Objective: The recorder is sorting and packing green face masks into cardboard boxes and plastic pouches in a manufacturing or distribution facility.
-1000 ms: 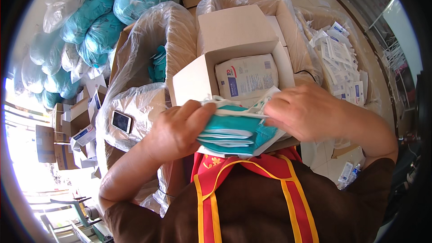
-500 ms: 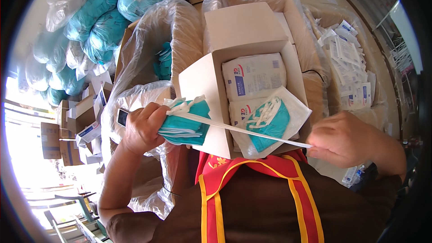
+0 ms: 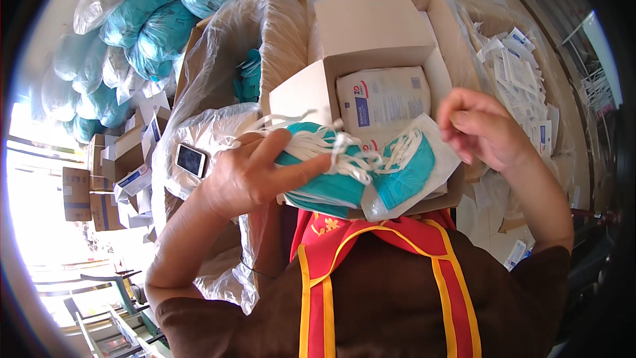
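My left hand [image 3: 248,172] grips a stack of teal face masks [image 3: 326,189] from the left, its index finger stretched over their bunched white straps [image 3: 318,142]. My right hand [image 3: 480,126] is raised above the right side of the open cardboard box [image 3: 371,24]. Its fingers are loosely bent and apart, with nothing seen in them. Beside the stack, a clear plastic bag [image 3: 434,139] holds another teal mask bundle [image 3: 406,171] with white straps. It lies over the box's near part. Inside the box sits a packed white bag with printing [image 3: 384,99].
Left of my left hand a phone [image 3: 191,160] lies on clear plastic sheeting. Plastic-lined cartons [image 3: 281,33] stand behind, one with loose teal masks [image 3: 248,76]. White packets [image 3: 520,73] fill a carton at right. Bagged teal goods [image 3: 162,30] pile up at far left, above small boxes [image 3: 132,159].
My right hand has let go of the long white strap and risen. My left hand has moved right with the mask stack, bringing it against the bagged bundle. The phone has come into fuller view.
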{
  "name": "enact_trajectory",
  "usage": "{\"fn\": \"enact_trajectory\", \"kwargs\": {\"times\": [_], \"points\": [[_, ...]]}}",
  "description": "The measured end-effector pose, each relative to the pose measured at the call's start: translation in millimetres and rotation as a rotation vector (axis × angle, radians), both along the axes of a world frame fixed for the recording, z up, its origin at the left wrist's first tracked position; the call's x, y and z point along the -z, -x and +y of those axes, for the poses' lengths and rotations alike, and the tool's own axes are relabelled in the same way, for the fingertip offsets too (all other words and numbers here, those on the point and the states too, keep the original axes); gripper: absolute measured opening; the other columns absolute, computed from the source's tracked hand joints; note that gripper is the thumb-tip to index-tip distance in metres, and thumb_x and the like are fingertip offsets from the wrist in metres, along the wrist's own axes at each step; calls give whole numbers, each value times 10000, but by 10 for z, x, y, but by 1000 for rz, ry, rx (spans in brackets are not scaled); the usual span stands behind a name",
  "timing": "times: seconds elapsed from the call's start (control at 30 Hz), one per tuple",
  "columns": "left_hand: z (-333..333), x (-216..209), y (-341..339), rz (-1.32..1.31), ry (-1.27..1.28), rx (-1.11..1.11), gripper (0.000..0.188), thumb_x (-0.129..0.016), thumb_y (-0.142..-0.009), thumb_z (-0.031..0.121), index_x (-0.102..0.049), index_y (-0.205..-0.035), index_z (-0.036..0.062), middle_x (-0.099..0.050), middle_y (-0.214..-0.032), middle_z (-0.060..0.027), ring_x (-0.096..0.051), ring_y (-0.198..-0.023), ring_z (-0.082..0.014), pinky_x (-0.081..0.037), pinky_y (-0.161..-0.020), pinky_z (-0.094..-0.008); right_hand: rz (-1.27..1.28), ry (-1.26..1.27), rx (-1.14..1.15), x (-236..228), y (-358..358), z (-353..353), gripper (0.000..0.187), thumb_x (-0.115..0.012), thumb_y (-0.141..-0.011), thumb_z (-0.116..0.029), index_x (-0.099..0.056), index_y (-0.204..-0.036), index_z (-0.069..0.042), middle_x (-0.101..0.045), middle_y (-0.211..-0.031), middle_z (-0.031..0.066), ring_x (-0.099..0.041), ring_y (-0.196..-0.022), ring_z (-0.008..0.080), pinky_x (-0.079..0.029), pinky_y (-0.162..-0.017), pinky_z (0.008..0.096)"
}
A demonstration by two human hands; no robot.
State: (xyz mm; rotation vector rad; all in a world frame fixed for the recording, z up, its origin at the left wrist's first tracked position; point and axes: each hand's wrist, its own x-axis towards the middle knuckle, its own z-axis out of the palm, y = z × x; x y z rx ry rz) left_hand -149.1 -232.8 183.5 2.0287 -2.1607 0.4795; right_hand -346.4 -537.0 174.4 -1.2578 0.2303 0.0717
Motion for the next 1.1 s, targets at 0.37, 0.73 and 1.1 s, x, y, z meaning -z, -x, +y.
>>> {"fn": "enact_trajectory", "kwargs": {"times": [0.37, 0.73, 1.1], "points": [[-110, -174, 228, -93, 71, 184, 560, -723, -692, 263, -640, -1227, 403, -555, -924, -58, -600, -588, -100, -475, -439, -182, -136, 481, -474, 7, -612, 374, 401, -749, -835, -156, -609, -1192, -40, -510, -726, -35, -466, -660, 36, -372, -579, 221], [-155, -139, 291, -48, 47, 229, 542, -731, -671, 234, -649, -1193, 355, -577, -866, -60, -602, -570, -110, -467, -450, -198, -341, 767, -610, 41, -674, 497, 214, -700, -879, -235, -638, -882, -30, -504, -799, 8, -504, -697, 115, -420, -635, 296], [-207, -209, 333, -80, -30, 207, 564, -751, -635, 276, -671, -1188, 343, -559, -900, -57, -583, -570, -120, -486, -442, -217, -128, 412, -696, 140, -660, 499, 301, -685, -920, -277, -574, -1003, -10, -586, -828, 15, -537, -770, 88, -448, -675, 261]]}}
